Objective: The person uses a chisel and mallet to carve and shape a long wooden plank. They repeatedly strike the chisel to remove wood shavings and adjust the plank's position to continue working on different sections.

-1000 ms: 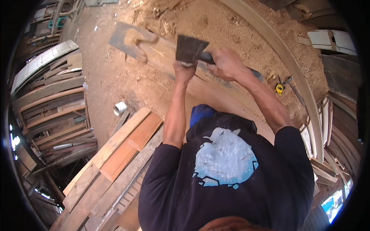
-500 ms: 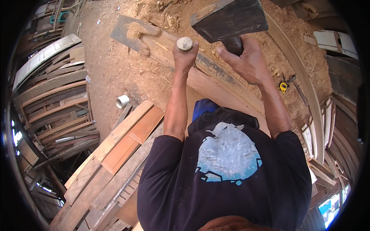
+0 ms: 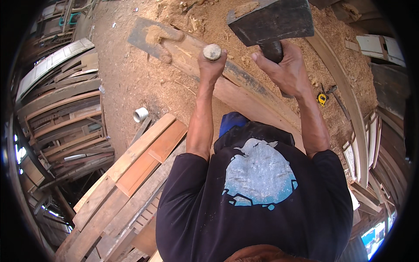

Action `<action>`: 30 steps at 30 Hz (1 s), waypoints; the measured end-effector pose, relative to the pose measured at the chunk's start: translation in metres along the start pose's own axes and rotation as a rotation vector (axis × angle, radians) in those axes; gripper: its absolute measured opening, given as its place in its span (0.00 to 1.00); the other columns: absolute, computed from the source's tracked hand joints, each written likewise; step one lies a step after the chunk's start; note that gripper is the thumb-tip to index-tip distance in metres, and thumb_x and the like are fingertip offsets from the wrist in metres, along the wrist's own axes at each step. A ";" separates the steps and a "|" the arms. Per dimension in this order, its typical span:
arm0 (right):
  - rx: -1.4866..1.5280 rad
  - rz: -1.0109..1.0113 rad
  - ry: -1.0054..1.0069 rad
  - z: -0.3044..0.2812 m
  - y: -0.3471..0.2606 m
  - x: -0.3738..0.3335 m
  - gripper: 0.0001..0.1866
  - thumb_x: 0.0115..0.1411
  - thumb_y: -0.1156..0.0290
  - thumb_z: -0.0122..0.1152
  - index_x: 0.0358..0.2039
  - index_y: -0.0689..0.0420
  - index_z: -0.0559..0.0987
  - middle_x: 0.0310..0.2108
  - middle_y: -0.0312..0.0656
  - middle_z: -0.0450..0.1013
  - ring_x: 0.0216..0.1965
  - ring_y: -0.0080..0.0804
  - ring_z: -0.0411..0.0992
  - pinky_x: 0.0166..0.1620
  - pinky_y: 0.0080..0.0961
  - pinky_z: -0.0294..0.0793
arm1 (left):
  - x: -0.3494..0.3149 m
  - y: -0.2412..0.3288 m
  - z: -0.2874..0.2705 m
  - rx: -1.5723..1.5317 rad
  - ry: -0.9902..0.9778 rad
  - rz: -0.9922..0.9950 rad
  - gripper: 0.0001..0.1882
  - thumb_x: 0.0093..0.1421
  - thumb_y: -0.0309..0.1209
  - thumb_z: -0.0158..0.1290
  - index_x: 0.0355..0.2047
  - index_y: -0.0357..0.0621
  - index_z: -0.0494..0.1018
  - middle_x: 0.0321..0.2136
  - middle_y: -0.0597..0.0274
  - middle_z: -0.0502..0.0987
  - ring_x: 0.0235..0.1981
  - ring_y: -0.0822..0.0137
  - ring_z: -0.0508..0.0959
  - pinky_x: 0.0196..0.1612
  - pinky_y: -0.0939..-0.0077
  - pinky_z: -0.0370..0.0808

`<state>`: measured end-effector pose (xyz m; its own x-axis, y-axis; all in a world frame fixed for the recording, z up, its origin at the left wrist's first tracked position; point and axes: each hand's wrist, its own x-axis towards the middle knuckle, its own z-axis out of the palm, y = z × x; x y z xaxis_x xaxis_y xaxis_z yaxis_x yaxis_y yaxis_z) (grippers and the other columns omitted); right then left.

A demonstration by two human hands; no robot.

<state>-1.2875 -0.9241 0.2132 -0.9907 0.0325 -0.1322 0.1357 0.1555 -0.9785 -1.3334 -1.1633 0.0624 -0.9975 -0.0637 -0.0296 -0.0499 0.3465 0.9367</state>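
My left hand (image 3: pixel 211 70) is closed around an upright chisel (image 3: pixel 212 52); only the pale round butt of its handle shows, and its blade is hidden beneath the fist. Under that hand a long wooden plank (image 3: pixel 248 98) runs diagonally, its far left end dark grey with a hollowed or notched spot and sawdust on it. In my right hand (image 3: pixel 290 72) is a mallet (image 3: pixel 273 24) with a big, dark, block-shaped head, gripped by its short handle. The mallet head is raised to the right of the chisel, apart from it.
Sawdust and shavings cover the ground. To the right lie a yellow tape measure (image 3: pixel 322 98), a hammer-like tool (image 3: pixel 341 105) and a long curved-looking board (image 3: pixel 342 83). A white cup-like container (image 3: pixel 140 114) stands left, near stacked planks (image 3: pixel 144 148). More timber (image 3: pixel 65 100) is piled far left.
My right hand and the mallet have shifted a little to the right, away from the chisel. My left hand has stayed nearly still on the chisel.
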 end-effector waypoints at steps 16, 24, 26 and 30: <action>-0.462 0.003 -0.320 0.024 0.041 0.007 0.21 0.55 0.63 0.64 0.49 0.57 0.79 0.29 0.55 0.78 0.33 0.54 0.78 0.38 0.46 0.75 | -0.025 -0.005 0.007 -0.054 -0.062 0.170 0.16 0.54 0.21 0.65 0.44 0.36 0.78 0.38 0.60 0.83 0.40 0.70 0.82 0.44 0.74 0.78; -0.175 0.057 -0.110 0.006 0.008 0.006 0.22 0.56 0.65 0.66 0.49 0.62 0.79 0.26 0.48 0.78 0.29 0.37 0.78 0.37 0.34 0.75 | 0.000 -0.006 0.000 -0.039 0.030 0.045 0.11 0.56 0.26 0.66 0.29 0.40 0.72 0.24 0.72 0.74 0.26 0.79 0.72 0.30 0.79 0.73; -0.158 0.105 -0.099 0.001 -0.003 0.005 0.20 0.57 0.65 0.67 0.48 0.63 0.79 0.26 0.46 0.78 0.29 0.32 0.77 0.37 0.31 0.75 | -0.001 -0.006 0.001 -0.007 0.015 0.018 0.11 0.56 0.26 0.67 0.30 0.40 0.73 0.24 0.72 0.75 0.26 0.79 0.73 0.31 0.79 0.73; -0.061 0.020 -0.020 -0.002 -0.004 0.001 0.18 0.58 0.67 0.68 0.45 0.64 0.80 0.24 0.42 0.76 0.26 0.27 0.73 0.35 0.30 0.74 | -0.004 0.000 0.004 -0.018 0.008 -0.010 0.11 0.56 0.26 0.67 0.31 0.40 0.74 0.24 0.71 0.76 0.26 0.78 0.74 0.32 0.77 0.74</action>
<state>-1.2889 -0.9231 0.2171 -0.9877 0.0162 -0.1553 0.1551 0.2153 -0.9641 -1.3292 -1.1590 0.0608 -0.9965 -0.0747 -0.0365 -0.0592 0.3289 0.9425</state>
